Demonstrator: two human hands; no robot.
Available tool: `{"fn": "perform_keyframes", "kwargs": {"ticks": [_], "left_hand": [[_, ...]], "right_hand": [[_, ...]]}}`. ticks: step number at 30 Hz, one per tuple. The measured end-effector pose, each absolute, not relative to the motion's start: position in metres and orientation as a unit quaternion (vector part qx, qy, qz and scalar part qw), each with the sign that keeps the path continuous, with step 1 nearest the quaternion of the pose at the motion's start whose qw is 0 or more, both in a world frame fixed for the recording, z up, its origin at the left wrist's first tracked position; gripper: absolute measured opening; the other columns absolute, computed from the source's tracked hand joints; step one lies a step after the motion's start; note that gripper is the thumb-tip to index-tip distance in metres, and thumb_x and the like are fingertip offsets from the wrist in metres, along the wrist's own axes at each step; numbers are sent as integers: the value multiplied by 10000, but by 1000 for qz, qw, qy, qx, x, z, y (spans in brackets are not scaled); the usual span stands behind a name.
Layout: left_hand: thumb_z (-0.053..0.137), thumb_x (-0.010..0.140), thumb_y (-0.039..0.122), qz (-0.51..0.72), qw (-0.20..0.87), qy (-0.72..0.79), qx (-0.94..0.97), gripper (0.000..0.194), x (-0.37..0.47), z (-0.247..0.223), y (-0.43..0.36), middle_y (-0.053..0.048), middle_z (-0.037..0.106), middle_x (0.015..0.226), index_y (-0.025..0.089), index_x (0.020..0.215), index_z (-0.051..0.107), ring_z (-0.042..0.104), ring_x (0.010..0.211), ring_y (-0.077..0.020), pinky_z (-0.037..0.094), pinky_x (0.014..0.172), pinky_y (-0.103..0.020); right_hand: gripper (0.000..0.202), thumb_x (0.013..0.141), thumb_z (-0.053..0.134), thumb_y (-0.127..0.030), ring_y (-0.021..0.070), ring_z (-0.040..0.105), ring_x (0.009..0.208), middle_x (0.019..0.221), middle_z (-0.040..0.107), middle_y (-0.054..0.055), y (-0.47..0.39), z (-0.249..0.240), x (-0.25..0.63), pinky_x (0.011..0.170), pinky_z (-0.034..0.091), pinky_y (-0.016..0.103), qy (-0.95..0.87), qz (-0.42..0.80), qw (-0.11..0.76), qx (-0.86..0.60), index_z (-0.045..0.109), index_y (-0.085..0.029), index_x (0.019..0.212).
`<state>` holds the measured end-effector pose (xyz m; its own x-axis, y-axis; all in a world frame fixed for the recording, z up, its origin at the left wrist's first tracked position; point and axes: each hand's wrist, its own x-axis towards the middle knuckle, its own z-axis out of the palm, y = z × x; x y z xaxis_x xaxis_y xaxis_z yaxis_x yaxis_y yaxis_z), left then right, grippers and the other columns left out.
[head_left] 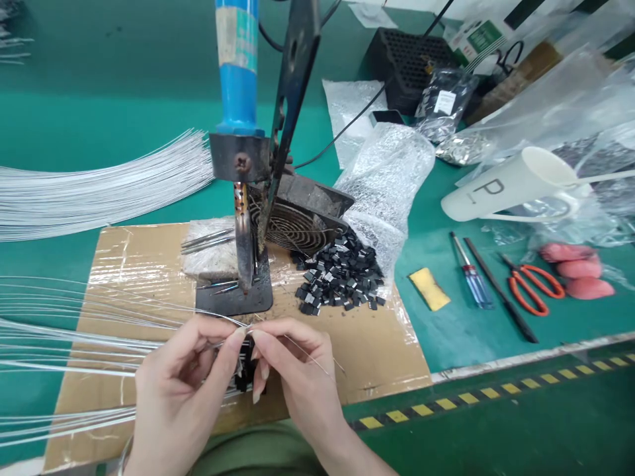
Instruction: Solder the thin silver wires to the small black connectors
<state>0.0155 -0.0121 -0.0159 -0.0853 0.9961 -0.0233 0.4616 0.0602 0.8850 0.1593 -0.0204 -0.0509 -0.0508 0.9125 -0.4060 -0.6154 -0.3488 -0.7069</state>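
Note:
My left hand (181, 396) is closed in a pinch on a thin white wire (213, 315) just in front of the soldering iron. Fingertip to fingertip with it, my right hand (307, 380) pinches a fine wire (310, 357), whose loose ends trail to the right. The exact point where the wires meet is hidden by my fingers. Below and between my hands lie black connector pieces (244, 373) with wires running left from them. The soldering iron (243, 251), blue-handled, hangs tip down from a metal bracket (292, 79) above a dark plate (262, 297).
Cardboard (377, 360) covers the work area. Behind it are a fan (297, 218), a pile of small black connectors (342, 274) and a wire bundle (99, 192). To the right lie a yellow sponge (429, 289), a screwdriver (476, 281), orange-handled pliers (530, 287) and a tipped white mug (506, 188).

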Motion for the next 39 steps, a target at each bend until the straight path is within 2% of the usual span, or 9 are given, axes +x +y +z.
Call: {"fn": "perform_keyframes", "kwargs": {"ticks": [8,14,19,25,31,39], "left_hand": [[716,957,339,354,344,641,587,166,14,-20,-18,21,694,672,221,843,743,546,517,-99,390,463,-201],[713,956,329,336,319,631,622,166,10,-19,-17,55,620,595,236,821,736,458,465,-88,360,458,-208],[698,976,345,328,340,627,619,164,8,-20,-19,19,720,698,237,864,749,600,548,-115,410,485,-209],[712,965,368,331,346,643,598,188,11,-22,-19,17,718,681,221,858,758,573,522,-105,411,476,-202],[721,974,371,346,323,646,599,181,12,-27,-21,1,742,733,217,882,745,615,577,-107,448,512,-192],[720,972,355,346,310,644,608,156,13,-27,-22,13,751,741,225,890,747,632,596,-105,477,543,-184]], "right_hand": [[178,826,933,-375,100,629,425,657,742,-7,-19,-51,161,403,562,207,-163,708,543,-421,872,-207,824],[164,780,945,-328,98,596,403,588,721,-16,-12,-46,173,380,527,198,-148,749,504,-404,855,-196,743],[164,793,949,-321,94,618,433,595,724,-18,-9,-44,180,421,562,187,-167,761,482,-400,859,-190,754],[176,839,916,-364,102,627,441,648,747,-8,-12,-49,178,426,576,208,-174,756,484,-405,872,-194,833],[207,796,938,-392,92,592,411,609,721,-11,-14,-48,171,386,531,192,-147,744,508,-408,871,-197,802],[206,797,945,-388,82,589,407,606,708,-18,-14,-48,169,388,548,185,-139,746,518,-395,870,-196,794]]}}
